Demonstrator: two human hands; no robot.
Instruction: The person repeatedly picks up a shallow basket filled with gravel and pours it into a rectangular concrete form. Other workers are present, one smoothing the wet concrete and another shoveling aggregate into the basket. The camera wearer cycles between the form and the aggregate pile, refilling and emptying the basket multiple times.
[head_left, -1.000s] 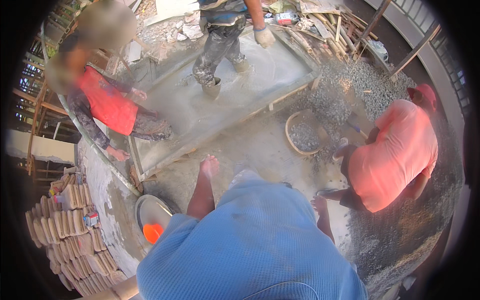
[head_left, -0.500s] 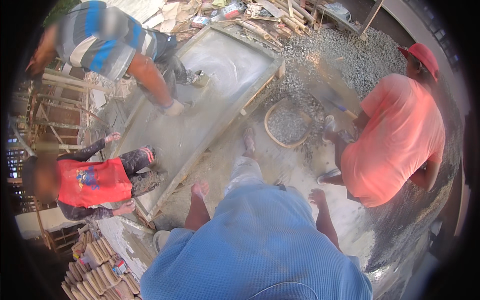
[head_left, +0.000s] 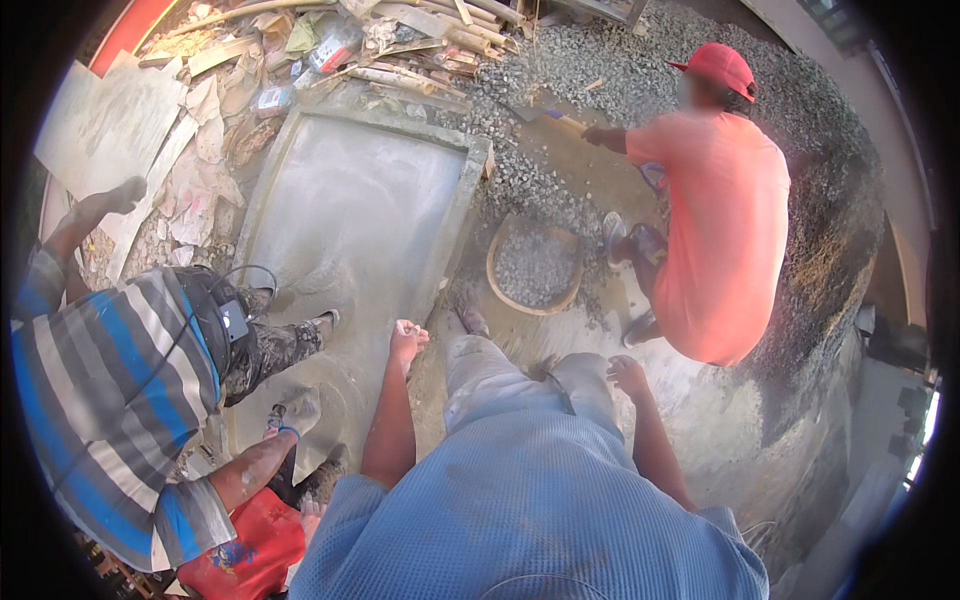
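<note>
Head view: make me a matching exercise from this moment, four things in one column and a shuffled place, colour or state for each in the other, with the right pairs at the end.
Things
1. Left hand
2. Round-rimmed container
3. Cap
4. Rectangular trough

Places, colours or states
A. Red, worn by a crouching co-worker
B. Spread with wet grey mix
C. Partly curled, left of the light trousers
D. Holding grey gravel

Right pairs: 1-C, 2-D, 3-A, 4-B
</note>
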